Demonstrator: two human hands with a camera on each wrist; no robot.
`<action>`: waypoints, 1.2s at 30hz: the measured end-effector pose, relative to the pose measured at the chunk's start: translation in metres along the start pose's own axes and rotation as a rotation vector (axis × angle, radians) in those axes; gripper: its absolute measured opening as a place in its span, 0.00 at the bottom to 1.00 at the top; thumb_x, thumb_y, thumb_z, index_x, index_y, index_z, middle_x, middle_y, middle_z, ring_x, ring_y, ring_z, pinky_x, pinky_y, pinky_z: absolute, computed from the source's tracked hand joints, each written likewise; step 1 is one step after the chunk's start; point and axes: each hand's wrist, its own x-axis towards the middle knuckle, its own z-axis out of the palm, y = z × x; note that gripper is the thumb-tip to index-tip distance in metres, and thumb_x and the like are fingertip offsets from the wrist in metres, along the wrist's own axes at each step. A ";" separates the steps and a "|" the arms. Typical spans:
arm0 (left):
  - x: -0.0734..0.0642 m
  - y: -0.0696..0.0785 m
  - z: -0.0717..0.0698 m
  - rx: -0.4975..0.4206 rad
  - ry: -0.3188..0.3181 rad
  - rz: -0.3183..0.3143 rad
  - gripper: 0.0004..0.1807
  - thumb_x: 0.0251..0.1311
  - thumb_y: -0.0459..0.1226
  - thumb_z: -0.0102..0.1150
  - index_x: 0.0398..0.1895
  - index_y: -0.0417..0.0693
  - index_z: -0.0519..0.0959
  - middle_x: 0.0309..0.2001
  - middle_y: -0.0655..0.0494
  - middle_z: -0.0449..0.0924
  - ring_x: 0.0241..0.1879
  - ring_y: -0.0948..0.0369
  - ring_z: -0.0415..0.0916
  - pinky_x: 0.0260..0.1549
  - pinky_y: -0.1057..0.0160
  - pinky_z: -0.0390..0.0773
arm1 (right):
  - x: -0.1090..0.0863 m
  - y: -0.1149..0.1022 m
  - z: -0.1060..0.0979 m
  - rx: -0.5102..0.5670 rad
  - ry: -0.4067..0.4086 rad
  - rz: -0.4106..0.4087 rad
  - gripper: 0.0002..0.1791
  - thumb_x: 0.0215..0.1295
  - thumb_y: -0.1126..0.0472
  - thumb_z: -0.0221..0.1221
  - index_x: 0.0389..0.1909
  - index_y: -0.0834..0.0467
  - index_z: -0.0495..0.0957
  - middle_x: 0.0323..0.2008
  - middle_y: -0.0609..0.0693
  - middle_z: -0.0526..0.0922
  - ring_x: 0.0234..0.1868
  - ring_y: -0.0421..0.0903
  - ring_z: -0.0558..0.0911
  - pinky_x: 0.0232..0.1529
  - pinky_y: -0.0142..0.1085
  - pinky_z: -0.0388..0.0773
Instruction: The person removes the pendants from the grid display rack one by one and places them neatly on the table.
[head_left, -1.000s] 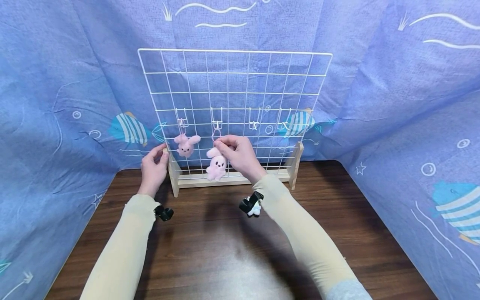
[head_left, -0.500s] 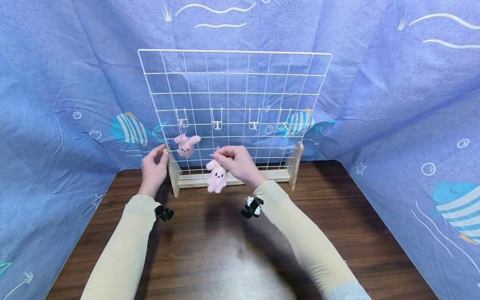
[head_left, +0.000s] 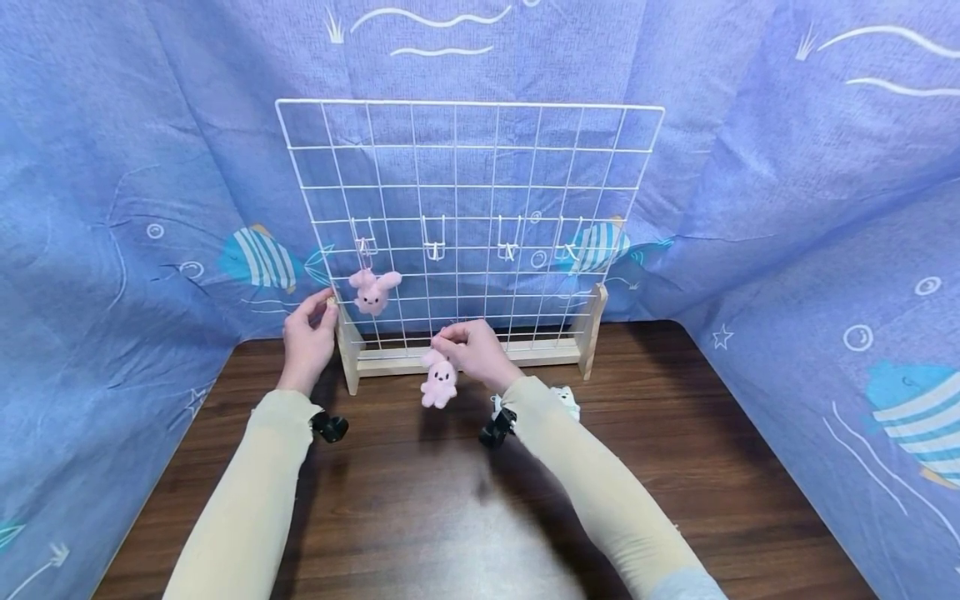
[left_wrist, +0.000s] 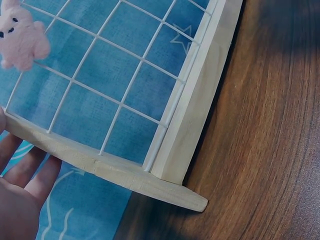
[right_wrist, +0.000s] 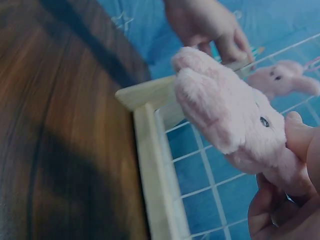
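A pink plush bunny (head_left: 439, 386) dangles in front of the rack's lower bar, pinched near its top by my right hand (head_left: 477, 352). Up close in the right wrist view, the thumb and fingers hold the plush bunny (right_wrist: 225, 107) at its ear end. At the rack's left side, my left hand (head_left: 308, 340) grips the upper end of the wooden upright (head_left: 347, 354). A second pink bunny (head_left: 371, 293) hangs by its loop from the leftmost hook (head_left: 364, 246) on the white wire grid (head_left: 472, 187). The left fingers (left_wrist: 44, 176) lie behind that upright.
Three more white hooks (head_left: 434, 250) stand on the grid, with nothing hanging from them. A white plush (head_left: 566, 402) lies on the dark wooden table (head_left: 420, 517), partly hidden by the right sleeve. Blue fish-patterned cloth (head_left: 787, 208) surrounds the table.
The bunny in my right hand has come off the second hook and moved down toward the table. More of the white plush shows beside the sleeve. My left hand stays put.
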 end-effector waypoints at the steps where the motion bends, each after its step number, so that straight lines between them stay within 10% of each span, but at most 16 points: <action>1: 0.000 0.000 0.000 0.002 0.001 0.000 0.20 0.79 0.37 0.54 0.69 0.45 0.79 0.63 0.42 0.82 0.65 0.52 0.76 0.67 0.49 0.76 | 0.000 0.003 0.002 -0.011 0.001 0.006 0.08 0.72 0.61 0.67 0.39 0.61 0.91 0.33 0.49 0.90 0.33 0.37 0.79 0.31 0.27 0.75; 36: -0.001 0.001 0.000 0.017 -0.002 0.003 0.20 0.79 0.37 0.54 0.69 0.44 0.79 0.63 0.42 0.82 0.65 0.51 0.76 0.66 0.48 0.77 | -0.011 0.067 0.035 -0.325 -0.170 0.059 0.06 0.70 0.61 0.68 0.33 0.57 0.91 0.29 0.45 0.90 0.29 0.35 0.78 0.38 0.31 0.77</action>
